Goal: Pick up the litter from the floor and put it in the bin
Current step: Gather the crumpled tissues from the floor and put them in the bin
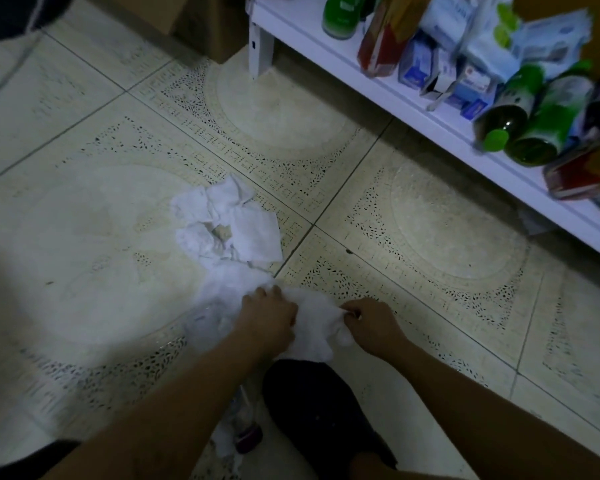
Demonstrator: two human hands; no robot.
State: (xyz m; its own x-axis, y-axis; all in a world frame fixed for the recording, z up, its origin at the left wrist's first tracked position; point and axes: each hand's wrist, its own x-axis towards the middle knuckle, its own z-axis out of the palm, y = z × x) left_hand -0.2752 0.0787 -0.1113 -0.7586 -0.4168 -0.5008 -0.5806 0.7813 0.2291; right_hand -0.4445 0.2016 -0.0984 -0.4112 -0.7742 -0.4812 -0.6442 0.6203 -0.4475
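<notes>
White crumpled tissue paper [227, 225] lies in a heap on the tiled floor [430, 230]. A second wad of white tissue [317, 327] sits nearer to me, between my hands. My left hand [269, 315] is closed on its left side, and my right hand [369, 323] pinches its right edge with fingers shut. More white scraps and a small clear plastic bottle with a dark cap [245, 424] lie on the floor under my left forearm. No bin is clearly visible.
A low white shelf [388, 95] runs along the upper right, loaded with green bottles [520, 112], boxes and packets. A brown cardboard box [205, 22] stands at the top centre. A dark shoe or knee [319, 410] is below my hands. A dark rounded object [11, 12] sits top left.
</notes>
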